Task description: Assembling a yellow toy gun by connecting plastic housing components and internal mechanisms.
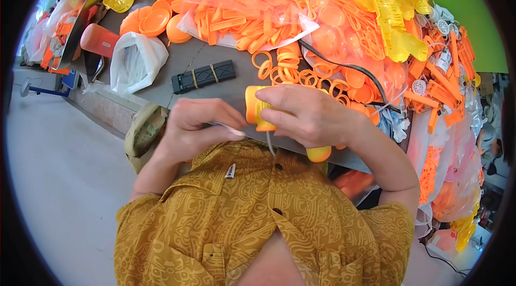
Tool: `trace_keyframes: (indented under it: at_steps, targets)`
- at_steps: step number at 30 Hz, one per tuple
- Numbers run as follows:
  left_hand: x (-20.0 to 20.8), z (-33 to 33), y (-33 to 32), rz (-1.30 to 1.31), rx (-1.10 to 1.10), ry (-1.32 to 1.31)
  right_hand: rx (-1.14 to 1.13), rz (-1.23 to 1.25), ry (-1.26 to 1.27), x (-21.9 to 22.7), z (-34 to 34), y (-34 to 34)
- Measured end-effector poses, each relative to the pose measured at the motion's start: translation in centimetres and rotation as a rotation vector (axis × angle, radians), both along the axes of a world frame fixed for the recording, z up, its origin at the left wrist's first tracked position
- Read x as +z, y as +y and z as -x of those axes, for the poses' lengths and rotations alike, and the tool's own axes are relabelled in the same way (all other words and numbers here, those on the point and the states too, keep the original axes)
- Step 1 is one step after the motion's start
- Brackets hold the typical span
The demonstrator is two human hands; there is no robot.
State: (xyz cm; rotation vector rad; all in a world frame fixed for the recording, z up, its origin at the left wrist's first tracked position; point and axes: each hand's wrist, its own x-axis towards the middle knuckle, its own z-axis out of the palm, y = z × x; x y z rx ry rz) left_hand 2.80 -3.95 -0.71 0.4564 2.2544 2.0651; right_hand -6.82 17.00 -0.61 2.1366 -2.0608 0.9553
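My right hand (317, 114) is wrapped round a yellow plastic housing with a wide orange end (252, 107), held just in front of my shirt at the table's near edge. A thin grey cord (270, 143) hangs below it, and a yellow rounded part shows under my palm. Close to the orange end, my left hand (201, 124) is closed, thumb and fingers pinched together. Something small and whitish shows at its thumb tip, too small to name. Orange rings (308, 78) lie on the table just beyond my right hand.
A black bar with rubber bands (203, 76) lies beyond my left hand, near a white bag-lined container (137, 63) and a pink cylinder (99, 40). Orange parts (252, 22) and yellow half-shells (391, 12) are heaped behind. A black cable (344, 65) crosses the rings.
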Motion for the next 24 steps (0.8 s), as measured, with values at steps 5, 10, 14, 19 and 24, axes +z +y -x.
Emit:
trace_keyframes:
  at_steps: [5,10,14,19,24]
  targets:
    - [-1.0,1.4,3.3,0.138,0.029,0.301,-0.485,0.062,0.177,3.3,3.3,1.9]
    - [-2.2,3.2,5.1,0.318,0.014,0.648,-1.030,-0.174,0.342,3.5,7.7,4.3]
    - [-3.2,3.1,5.6,0.357,-0.031,0.686,-1.124,-0.348,0.532,1.4,9.0,4.0]
    - [-3.8,3.0,5.3,0.358,0.008,0.726,-1.162,-0.381,0.524,1.4,9.7,4.6]
    - [-3.5,2.7,4.3,0.349,0.013,0.724,-1.075,-0.278,0.312,4.2,8.3,5.7]
